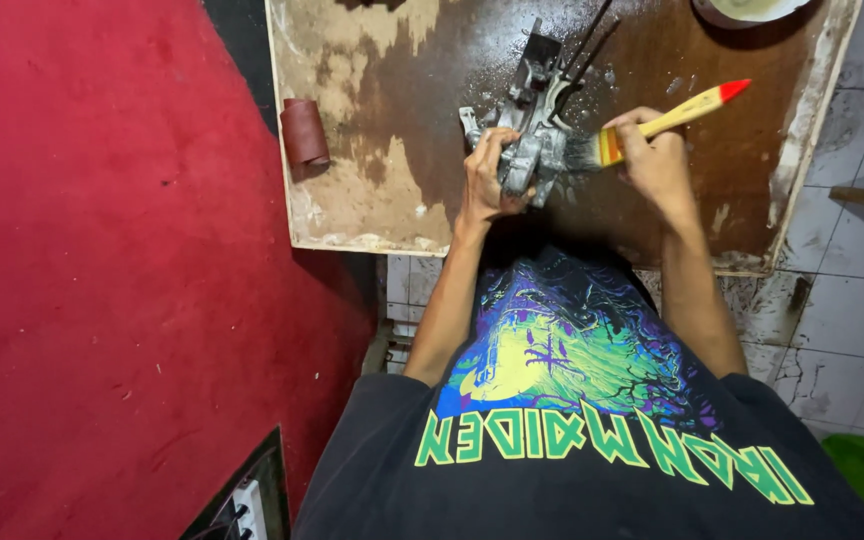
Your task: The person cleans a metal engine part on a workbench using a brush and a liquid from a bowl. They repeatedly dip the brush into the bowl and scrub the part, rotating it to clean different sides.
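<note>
My left hand [487,180] grips the near end of a grey, grimy metal engine part [535,110] that rests on a wet wooden board [392,130]. My right hand [657,160] holds a paintbrush [664,122] with a yellow handle and a red tip. Its dark bristles touch the right side of the metal part. Two thin black rods stick out from the far end of the part.
A small roll of dark red sandpaper [304,133] lies at the board's left edge. A pale bowl's rim [752,10] shows at the top right. Red carpet [102,270] covers the floor to the left, white tiles [852,300] to the right. A power strip [248,505] lies bottom left.
</note>
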